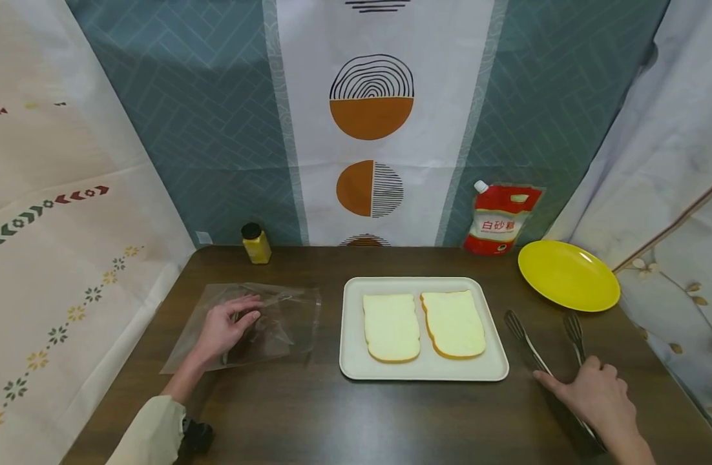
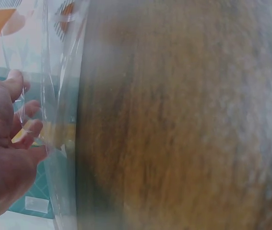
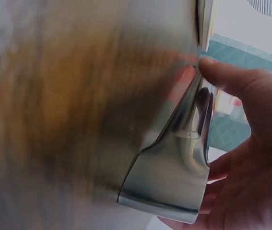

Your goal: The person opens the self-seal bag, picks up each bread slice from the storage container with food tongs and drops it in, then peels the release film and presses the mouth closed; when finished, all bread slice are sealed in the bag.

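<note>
My left hand (image 1: 225,329) rests over a clear plastic bag (image 1: 298,329) lying flat at the table's left, its fingers loosely bent with a gap to the thumb. Thin film passes beside those fingers in the left wrist view. On the right side, a pair of metal tongs (image 1: 529,347) lies with its slotted ends spread apart, pointing away from me. My right hand (image 1: 603,397) holds the tongs, thumb against the left arm and fingers curled at the right arm. The wide bent end of the tongs (image 3: 164,177) shows beside the palm in the right wrist view.
A white tray (image 1: 351,329) in the middle carries two slices of bread (image 1: 391,326). Behind stand a yellow jar with a black lid (image 1: 256,245) and a red-and-white spouted pouch (image 1: 500,223). A yellow plate (image 1: 568,274) sits at the back right.
</note>
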Tool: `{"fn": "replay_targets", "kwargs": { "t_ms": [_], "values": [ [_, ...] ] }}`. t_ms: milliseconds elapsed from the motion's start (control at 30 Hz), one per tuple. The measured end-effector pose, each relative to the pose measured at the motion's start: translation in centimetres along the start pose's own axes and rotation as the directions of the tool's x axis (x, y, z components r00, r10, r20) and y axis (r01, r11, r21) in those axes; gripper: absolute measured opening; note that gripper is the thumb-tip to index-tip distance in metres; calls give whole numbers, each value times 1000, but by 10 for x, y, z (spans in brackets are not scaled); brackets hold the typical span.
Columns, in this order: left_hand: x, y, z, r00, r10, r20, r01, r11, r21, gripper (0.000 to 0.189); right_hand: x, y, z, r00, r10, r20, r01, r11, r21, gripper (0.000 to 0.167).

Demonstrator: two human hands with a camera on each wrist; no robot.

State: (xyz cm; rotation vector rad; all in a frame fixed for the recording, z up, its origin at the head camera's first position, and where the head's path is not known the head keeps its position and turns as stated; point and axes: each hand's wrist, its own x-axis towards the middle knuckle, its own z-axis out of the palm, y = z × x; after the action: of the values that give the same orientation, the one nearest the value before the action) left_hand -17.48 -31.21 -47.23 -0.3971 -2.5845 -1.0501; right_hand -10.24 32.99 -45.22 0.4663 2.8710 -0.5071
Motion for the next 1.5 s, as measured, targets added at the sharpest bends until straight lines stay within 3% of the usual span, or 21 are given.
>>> {"fn": "replay_targets", "kwargs": {
  "t_ms": [333,600,833,1067,1500],
  "values": [
    [-1,-1,2,1000,-4,9,4,1000,-16,18,4,0,-2,1000,24,17,-23,1000,-10,115],
    [-1,1,3,1000,-21,18,21,1000,-2,19,-11,-5,-5,999,11,-42,-10,999,31,103],
    [-3,-1,3,1000,-12,10,12,1000,-18,18,-27,-30,-8,999,-7,-38,7,1000,9,125],
    [-2,-2,4,1000,-9,11,9,999,-32,19,-48,-55,-3,996,-85,-41,85,996,-7,121],
    [-2,0,6,1000,-11,18,12,999,-34,19,-70,-90,18,990,-137,-36,136,990,-31,123]
  ]
}}
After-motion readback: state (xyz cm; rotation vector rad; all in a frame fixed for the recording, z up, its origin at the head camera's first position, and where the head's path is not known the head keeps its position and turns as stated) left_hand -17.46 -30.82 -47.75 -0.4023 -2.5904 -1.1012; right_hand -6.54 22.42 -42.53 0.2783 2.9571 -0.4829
